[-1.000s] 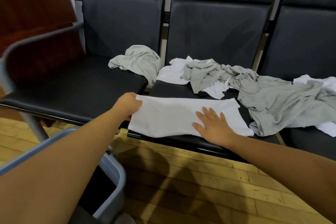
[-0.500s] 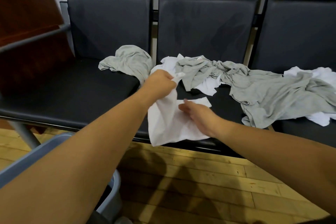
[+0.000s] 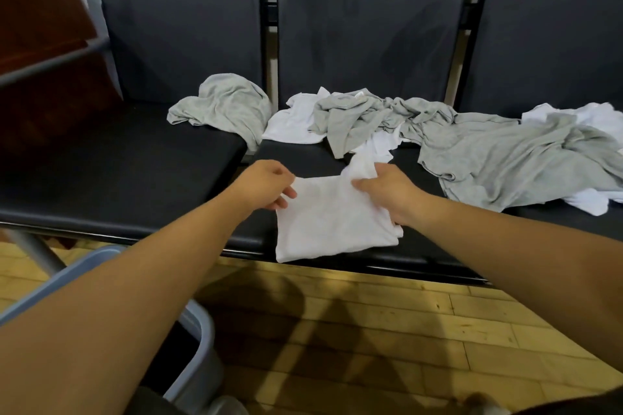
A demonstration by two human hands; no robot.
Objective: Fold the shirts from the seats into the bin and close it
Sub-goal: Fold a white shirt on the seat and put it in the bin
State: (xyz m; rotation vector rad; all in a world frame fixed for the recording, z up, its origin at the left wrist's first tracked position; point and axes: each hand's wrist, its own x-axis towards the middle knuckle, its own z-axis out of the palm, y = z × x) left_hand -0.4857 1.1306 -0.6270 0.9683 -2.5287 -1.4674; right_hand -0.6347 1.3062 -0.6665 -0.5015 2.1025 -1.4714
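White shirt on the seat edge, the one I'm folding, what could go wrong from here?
The white shirt hangs over the front edge of the seat; released, it might slide to the floor. Your right hand grips a bunched corner, so the fold may come out uneven. The bin sits low to your left; the fold could loosen on the way.

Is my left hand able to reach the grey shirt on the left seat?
Probably not yet: the left hand pinches the folded white shirt; the path to the grey shirt looks open.
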